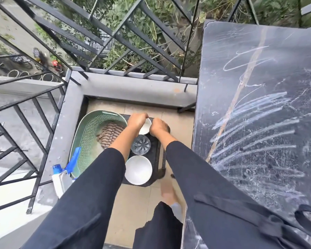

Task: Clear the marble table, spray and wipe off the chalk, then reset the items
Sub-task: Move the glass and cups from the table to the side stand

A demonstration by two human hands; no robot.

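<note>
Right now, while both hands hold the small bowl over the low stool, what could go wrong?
1. The left hand and right hand hold the small bowl close to the glass; a bump could tip or chip it.
2. The large bowl sits at the near edge of the crowded dark stool, so the foot nearby might knock it onto the tiles.

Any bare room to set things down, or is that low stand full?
The low stand is crowded: the small bowl gripped by left hand and right hand, glass and large bowl fill it. The marble table is bare but for chalk, scissors at its near corner. Floor tiles between stand and ledge are free.
</note>
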